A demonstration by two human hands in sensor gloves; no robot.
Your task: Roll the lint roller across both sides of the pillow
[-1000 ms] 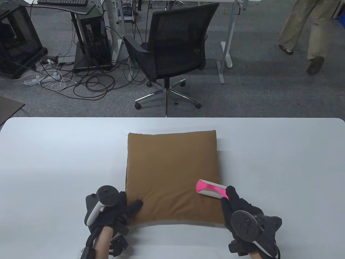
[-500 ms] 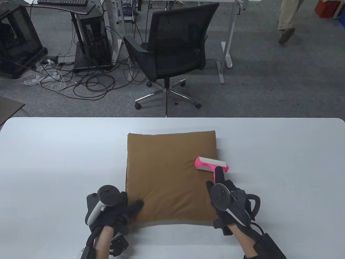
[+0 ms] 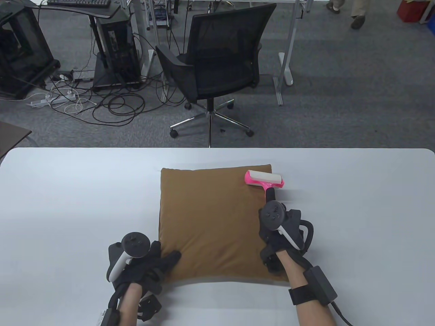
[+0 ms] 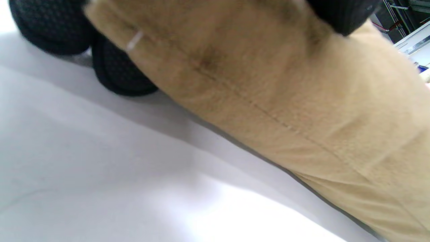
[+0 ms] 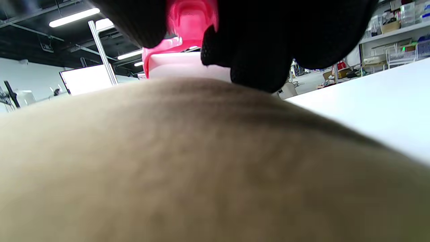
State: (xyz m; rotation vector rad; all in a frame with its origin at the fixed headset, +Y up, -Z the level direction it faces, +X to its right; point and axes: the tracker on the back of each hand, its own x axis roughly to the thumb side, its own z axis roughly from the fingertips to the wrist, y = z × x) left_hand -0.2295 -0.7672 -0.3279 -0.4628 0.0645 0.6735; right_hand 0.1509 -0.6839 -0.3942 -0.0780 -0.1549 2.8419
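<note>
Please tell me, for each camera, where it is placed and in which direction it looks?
Table view: above, looking down at the table, pillow, lint roller; both gloved hands show.
Left wrist view: low beside the table, facing the pillow's edge; left hand fingertips show.
Right wrist view: low over the pillow, facing the roller; right hand fingers show.
Shared: all three show the pillow.

White table point(image 3: 68, 203), bare surface matte, rounded far corners. Beyond it on grey carpet: black mesh office chair point(image 3: 217, 57) on a chrome star base, turned partly away; black computer tower point(image 3: 117, 51) to its left beside a dark cabinet point(image 3: 20, 51), with a tangle of cables point(image 3: 112, 105) and a white power strip point(image 3: 44, 100) on the floor. White desk legs point(image 3: 287, 51) right of the chair; a passer-by's shoes point(image 3: 357, 22) at top right (only feet and trouser hems show).
</note>
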